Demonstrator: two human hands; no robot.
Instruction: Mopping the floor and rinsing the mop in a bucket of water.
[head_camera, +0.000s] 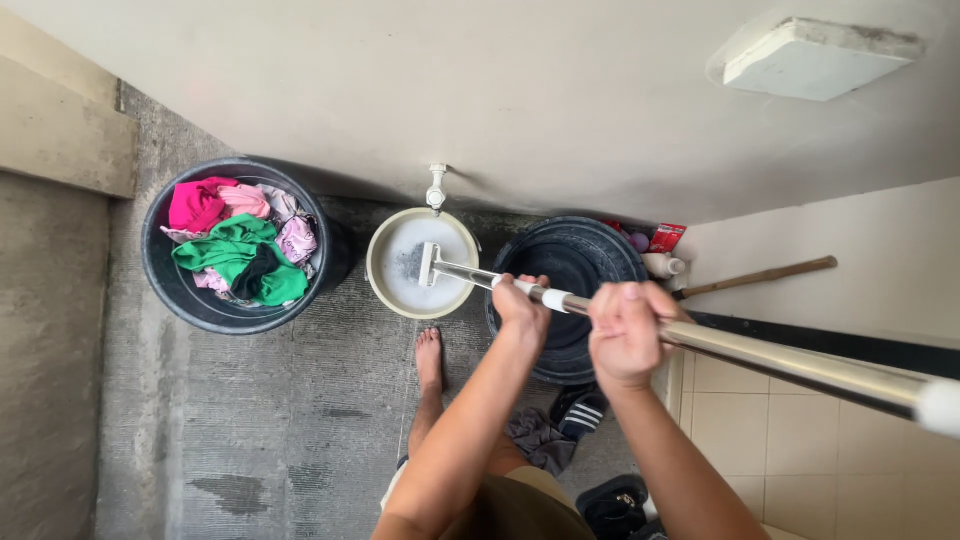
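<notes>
My left hand (521, 305) and my right hand (630, 330) both grip a long metal mop handle (780, 362) that runs from the lower right up to the left. The mop's head (428, 264) dips into soapy water in a cream bucket (377, 282) under a white wall tap (436, 187). Beneath my hands sits an empty black bucket (590, 250). My bare foot (429, 358) stands on the concrete floor just in front of the cream bucket.
A black tub (165, 285) at left holds pink, green and black clothes (237, 240). A wooden stick (765, 276), a red packet and small bottles (664, 252) lie against the right wall. Sandals (580, 410) and a grey rag (540, 440) lie near my feet. Tiled floor at right.
</notes>
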